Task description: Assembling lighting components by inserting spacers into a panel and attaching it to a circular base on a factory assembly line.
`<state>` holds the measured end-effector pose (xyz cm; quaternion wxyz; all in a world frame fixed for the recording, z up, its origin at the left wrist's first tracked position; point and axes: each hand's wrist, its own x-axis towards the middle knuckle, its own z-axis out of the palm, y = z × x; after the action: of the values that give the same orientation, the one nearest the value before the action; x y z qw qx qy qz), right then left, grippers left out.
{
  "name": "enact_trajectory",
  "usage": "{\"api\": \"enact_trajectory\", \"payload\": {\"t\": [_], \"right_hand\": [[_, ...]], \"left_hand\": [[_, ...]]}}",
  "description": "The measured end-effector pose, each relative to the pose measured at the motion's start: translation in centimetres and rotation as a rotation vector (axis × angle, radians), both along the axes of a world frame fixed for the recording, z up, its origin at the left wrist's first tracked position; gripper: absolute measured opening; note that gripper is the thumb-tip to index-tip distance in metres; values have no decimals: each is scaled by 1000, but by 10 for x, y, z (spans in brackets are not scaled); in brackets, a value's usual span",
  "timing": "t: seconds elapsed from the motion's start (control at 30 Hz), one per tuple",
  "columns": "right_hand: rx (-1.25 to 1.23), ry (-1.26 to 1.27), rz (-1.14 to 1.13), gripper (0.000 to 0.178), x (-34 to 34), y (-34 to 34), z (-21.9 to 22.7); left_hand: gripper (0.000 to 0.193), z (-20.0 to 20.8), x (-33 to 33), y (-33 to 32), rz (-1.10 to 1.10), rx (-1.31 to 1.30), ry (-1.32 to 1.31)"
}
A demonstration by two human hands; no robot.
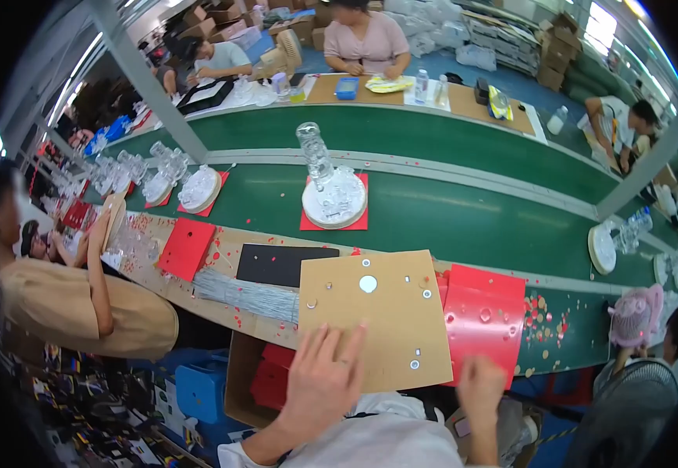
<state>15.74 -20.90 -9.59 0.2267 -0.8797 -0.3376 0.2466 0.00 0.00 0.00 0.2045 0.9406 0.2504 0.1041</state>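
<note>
A tan square board [374,327] with one large round hole and several small holes lies in front of me, covering part of a stack of glossy red sheets [486,312]. My left hand [323,378] rests on the board's lower left part, fingers stretched out and slightly spread, holding nothing. By the board's lower right corner, at the near edge of the red sheets, my right hand [481,386] is closed with its fingers curled. Whatever it may hold is hidden. Left of the board are a bundle of thin grey wires [245,295] and a flat black pad [286,264].
Beyond the board, a round white base with clear parts [335,201] stands on a red sheet on the green conveyor belt [448,214]. Another red sheet [187,248] lies left. A co-worker in a tan shirt [81,308] works there. Below sits an open carton [239,374] beside a blue stool [198,390].
</note>
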Motion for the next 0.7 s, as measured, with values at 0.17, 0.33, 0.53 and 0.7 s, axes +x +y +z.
{"api": "enact_trajectory", "payload": {"t": [0.17,0.33,0.53,0.7], "right_hand": [[328,266,642,38,-48,23,-64],[426,204,669,39,-62,69,-99],[521,156,711,40,-95,95,-114],[540,99,738,41,-106,103,-124]], "left_hand": [[50,-1,31,-51,16,184,-72],[49,-17,23,-38,-31,211,-63],[46,-14,26,-48,-84,198,-109],[46,-17,20,-46,-60,210,-125]]}}
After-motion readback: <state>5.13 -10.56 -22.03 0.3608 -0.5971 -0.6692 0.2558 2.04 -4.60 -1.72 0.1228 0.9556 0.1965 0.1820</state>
